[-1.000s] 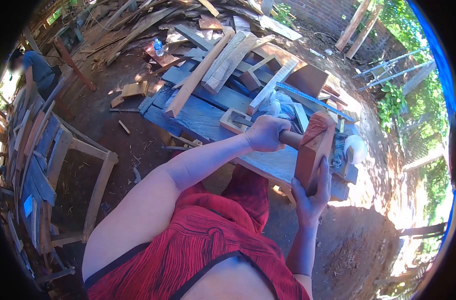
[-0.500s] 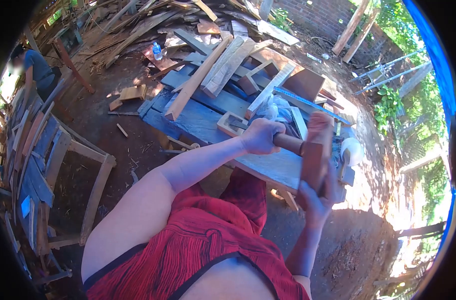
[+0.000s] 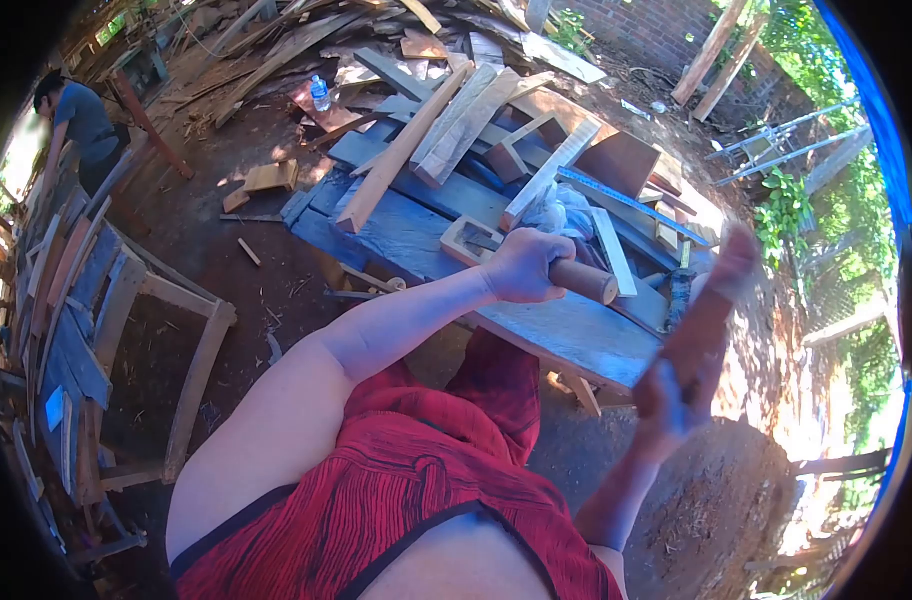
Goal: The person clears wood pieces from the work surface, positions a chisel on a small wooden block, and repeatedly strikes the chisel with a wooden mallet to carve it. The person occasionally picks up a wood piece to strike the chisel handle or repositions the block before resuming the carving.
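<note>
My left hand point(image 3: 524, 267) is closed around a round wooden rod point(image 3: 588, 281), whose blunt end points right over the workbench point(image 3: 536, 330). My right hand point(image 3: 668, 408), lower and to the right, grips a reddish-brown wooden block point(image 3: 711, 315). The block stands tilted, its upper end leaning right and blurred by motion. A gap separates the rod's end from the block. Just beyond my left hand, a wooden frame-shaped piece point(image 3: 463, 238) and a crumpled clear plastic bag point(image 3: 553, 213) lie on the bench.
Boards point(image 3: 406, 150) and offcuts pile up across the far bench, with a blue ruler point(image 3: 631, 205) among them. A water bottle point(image 3: 320, 93) stands behind. At the left, wooden frames point(image 3: 191, 370) lean together near another person point(image 3: 84, 130) bending down.
The block in my right hand has swung right and away from the rod's end, which now shows bare. My left hand still holds the rod in nearly the same place.
</note>
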Demonstrator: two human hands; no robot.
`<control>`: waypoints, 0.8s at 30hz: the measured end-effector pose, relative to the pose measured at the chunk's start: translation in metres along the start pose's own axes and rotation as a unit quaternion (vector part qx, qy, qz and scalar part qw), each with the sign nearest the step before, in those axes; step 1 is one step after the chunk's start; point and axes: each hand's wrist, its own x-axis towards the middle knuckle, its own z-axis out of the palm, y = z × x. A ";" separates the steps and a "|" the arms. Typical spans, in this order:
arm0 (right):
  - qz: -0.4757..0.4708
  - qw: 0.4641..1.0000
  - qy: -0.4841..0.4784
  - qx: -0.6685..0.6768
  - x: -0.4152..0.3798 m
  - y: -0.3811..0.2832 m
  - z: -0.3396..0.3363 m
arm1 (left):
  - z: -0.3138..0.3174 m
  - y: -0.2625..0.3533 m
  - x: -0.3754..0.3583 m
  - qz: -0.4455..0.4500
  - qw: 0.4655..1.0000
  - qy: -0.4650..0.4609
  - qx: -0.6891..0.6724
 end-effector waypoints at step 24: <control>0.415 0.733 -0.538 0.015 -0.150 0.053 -0.032 | -0.109 -0.060 0.007 -0.149 0.892 0.267 -0.333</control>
